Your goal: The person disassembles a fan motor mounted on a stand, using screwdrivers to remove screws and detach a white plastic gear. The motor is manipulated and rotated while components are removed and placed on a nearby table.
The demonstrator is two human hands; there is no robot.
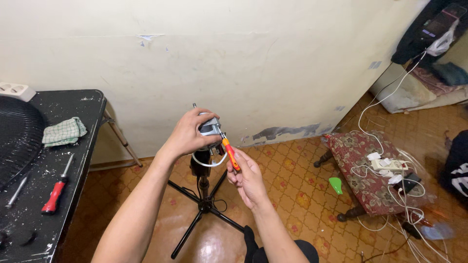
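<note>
1. Grey metal fan motor (209,129) sits atop the black tripod stand (204,204), centre; your left hand (187,134) grips it.
2. Your right hand (247,178) clasps the orange-handled screwdriver (230,153), tip at the motor: you seem to be working a screw, so keep the tip seated.

A black table (90,104) stands at left against the cream wall (253,58), paint-flecked. On it lie a green checked cloth (64,131), a red-handled screwdriver (54,193), a second grey tool (17,191) and a black fan grille (14,139). At right, a floral-upholstered stool (353,151) carries a white power strip (390,164) with tangled white cables (375,104). A green plastic piece (335,185) lies on the patterned floor (292,195).
</note>
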